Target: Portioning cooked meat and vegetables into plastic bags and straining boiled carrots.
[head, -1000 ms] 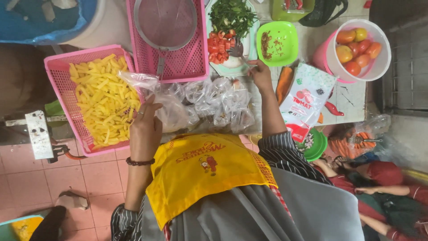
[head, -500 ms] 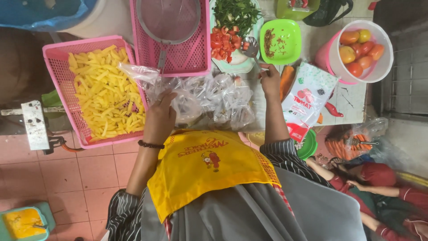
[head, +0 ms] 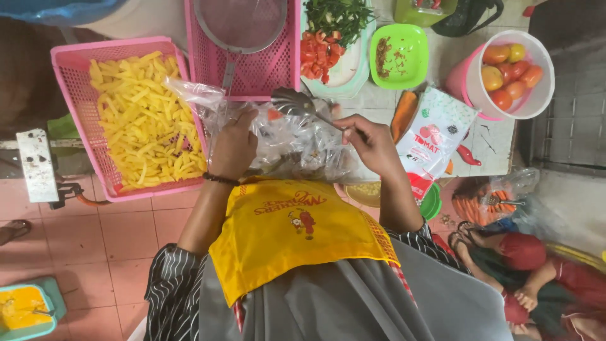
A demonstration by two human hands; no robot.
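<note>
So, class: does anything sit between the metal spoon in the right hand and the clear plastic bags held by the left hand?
Nothing visible does. The metal spoon in the right hand hovers directly over the clear plastic bags gripped by the left hand.

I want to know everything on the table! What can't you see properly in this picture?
- Inside the clear plastic bags, head view: crinkles and glare hide the contents.
- Left hand: fingertips buried in the plastic.
- Strainer: top cut off by the edge.
- Spoon in the right hand: what it carries is too blurred.
</note>
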